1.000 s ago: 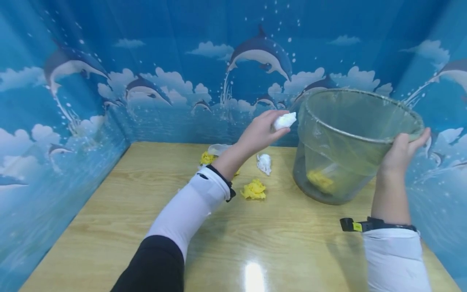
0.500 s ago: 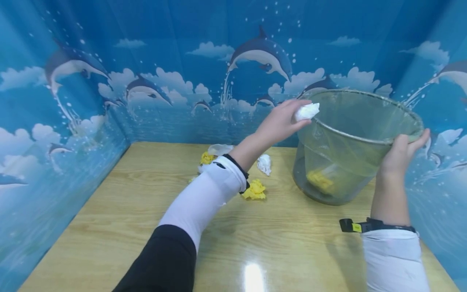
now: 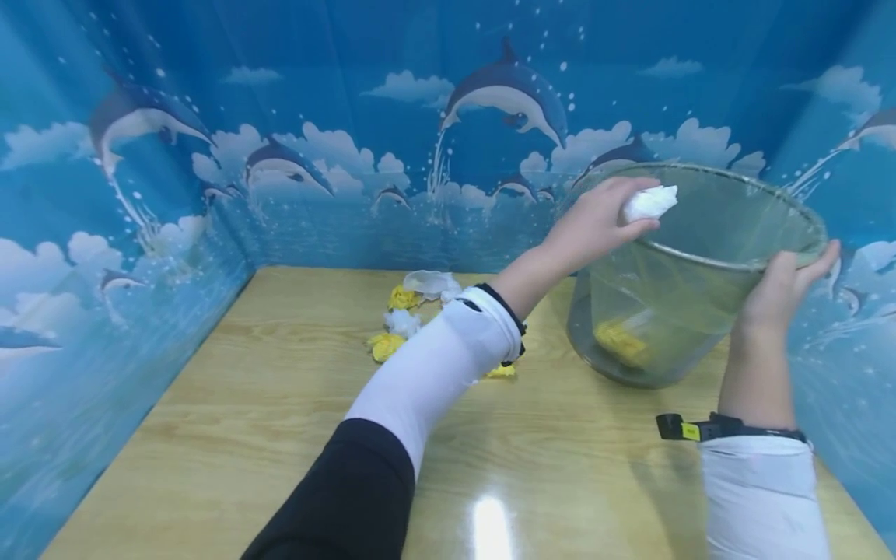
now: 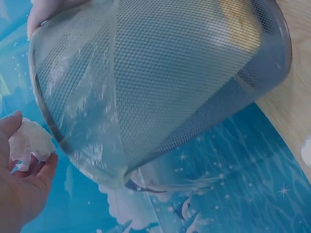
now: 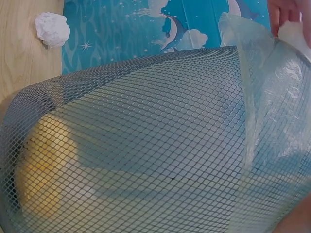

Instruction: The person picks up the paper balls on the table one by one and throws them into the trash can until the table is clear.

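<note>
Left hand [image 3: 598,222]: one, thumb and fingers pinching a crumpled white paper ball [image 3: 649,203], at the mouth of the wastebasket.

Right hand [image 3: 773,299]: one, gripping the basket's rim on the side away from the left hand.

Wire-mesh wastebasket [image 3: 672,307]: one, between the two hands, with a translucent plastic liner [image 4: 92,111] folded over its rim. Contents, low down: yellow crumpled paper [image 3: 621,342], with a pale patch beside it that I can't identify through mesh and liner.

Wooden table [image 3: 560,474], below both hands. Under and beyond the left forearm: a yellow paper wad [image 3: 404,297], a second yellow wad [image 3: 386,347], a white crumpled piece [image 3: 402,322], a clear plastic scrap [image 3: 428,283], and the edge of another yellow wad [image 3: 501,372], partly covered by the left wrist.

Step in hand, as I judge it: dropping litter into the basket. The next move would call for the left fingers to loosen over the mouth while the right hand steadies the rim.

Differences between views: the right wrist view lists a loose white ball [image 5: 52,29] on the table, which the left arm hides from the head camera. The left wrist view shows the held ball just beside the rim, on its mouth side.
</note>
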### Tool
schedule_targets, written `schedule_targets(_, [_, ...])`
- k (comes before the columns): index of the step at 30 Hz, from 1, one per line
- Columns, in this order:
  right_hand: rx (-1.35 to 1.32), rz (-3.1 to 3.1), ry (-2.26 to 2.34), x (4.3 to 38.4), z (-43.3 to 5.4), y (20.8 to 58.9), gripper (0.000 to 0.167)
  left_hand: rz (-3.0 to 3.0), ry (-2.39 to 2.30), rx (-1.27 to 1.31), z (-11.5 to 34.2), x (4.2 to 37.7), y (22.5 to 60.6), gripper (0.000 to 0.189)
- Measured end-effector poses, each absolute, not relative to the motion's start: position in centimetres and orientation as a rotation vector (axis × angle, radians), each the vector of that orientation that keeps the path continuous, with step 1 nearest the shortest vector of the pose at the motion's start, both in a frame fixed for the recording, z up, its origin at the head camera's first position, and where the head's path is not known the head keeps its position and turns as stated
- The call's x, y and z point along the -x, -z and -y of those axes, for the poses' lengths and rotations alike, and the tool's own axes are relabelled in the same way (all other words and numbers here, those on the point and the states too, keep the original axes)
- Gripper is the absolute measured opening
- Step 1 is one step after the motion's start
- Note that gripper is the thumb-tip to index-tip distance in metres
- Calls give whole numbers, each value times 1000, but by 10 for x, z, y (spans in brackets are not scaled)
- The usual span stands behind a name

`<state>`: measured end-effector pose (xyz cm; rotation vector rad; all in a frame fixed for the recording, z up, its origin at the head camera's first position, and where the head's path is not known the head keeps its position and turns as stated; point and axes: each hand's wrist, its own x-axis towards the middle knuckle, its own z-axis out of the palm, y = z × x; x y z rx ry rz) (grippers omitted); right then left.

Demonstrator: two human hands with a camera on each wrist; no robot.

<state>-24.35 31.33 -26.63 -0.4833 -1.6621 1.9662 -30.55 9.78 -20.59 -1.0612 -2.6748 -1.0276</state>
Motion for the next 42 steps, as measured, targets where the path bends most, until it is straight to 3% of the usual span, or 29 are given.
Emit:
schedule_targets(16, [488,1657,-1969,244,-314,267,69,2741,851,1092,-138,306,191,57])
schedule_targets(42, [518,1673,-1835,246,-309,271,67,2790,855,1071,-137,305,207,59])
